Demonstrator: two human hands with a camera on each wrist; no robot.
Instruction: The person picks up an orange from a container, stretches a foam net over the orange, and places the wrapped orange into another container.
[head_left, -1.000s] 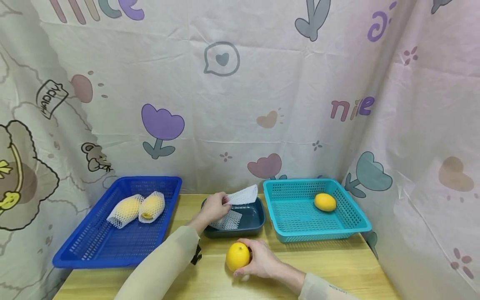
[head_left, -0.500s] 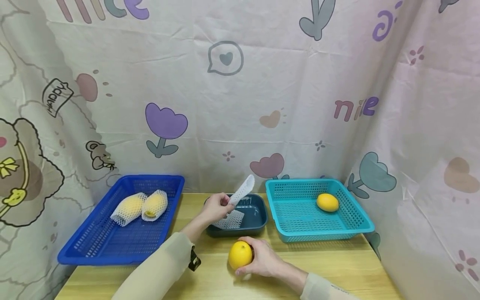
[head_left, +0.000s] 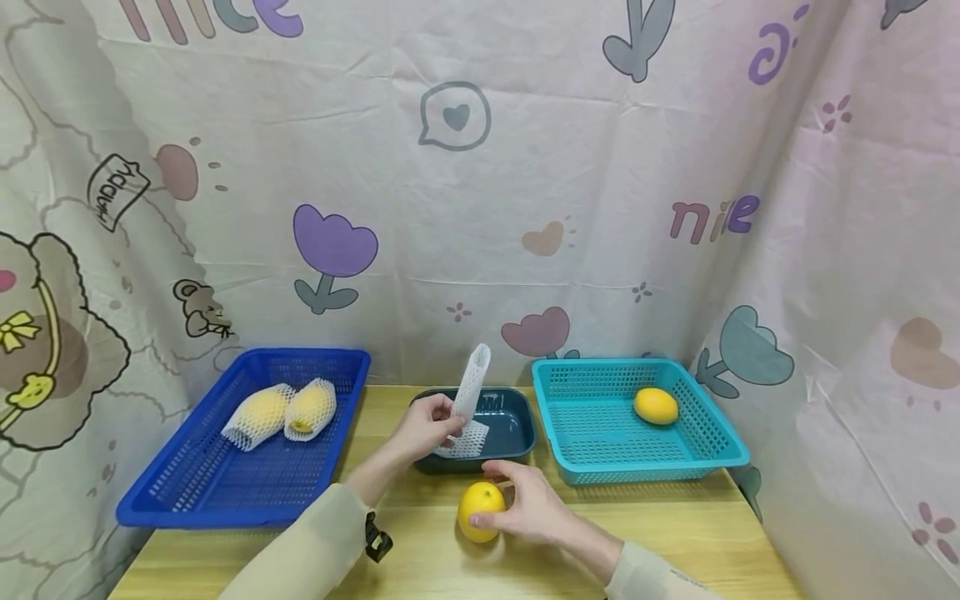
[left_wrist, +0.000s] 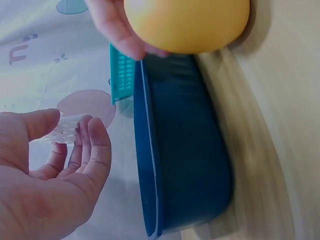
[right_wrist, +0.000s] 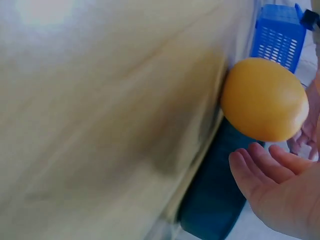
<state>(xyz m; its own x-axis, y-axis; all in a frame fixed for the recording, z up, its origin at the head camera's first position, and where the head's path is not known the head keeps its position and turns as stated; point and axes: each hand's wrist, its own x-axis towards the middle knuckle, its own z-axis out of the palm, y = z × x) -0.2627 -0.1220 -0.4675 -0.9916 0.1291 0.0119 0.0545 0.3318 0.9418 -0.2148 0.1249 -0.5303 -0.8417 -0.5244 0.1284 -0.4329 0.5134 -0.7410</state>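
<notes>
In the head view my left hand (head_left: 426,427) pinches a white foam fruit net (head_left: 472,383) upright between thumb and fingers. It is above the left part of a dark teal tray (head_left: 513,425), where another white foam net (head_left: 471,439) lies. A smooth, roundish yellow fruit (head_left: 480,511) stands on the table in front of the tray. Right beside it is my right hand (head_left: 531,507), its thumb across the fruit's near side. In the right wrist view the right hand's fingers (right_wrist: 265,167) are spread and apart from the yellow fruit (right_wrist: 265,100).
On the left, a blue basket (head_left: 232,500) holds two yellow fruits in white foam nets (head_left: 310,408). A turquoise basket (head_left: 592,425) on the right contains one bare yellow fruit (head_left: 656,406). A printed curtain (head_left: 450,208) hangs behind the wooden table (head_left: 637,525).
My left hand has drawn slightly back and tipped the foam net from lying nearly flat to upright. The right hand's fingers have loosened from the yellow fruit, which stays in place.
</notes>
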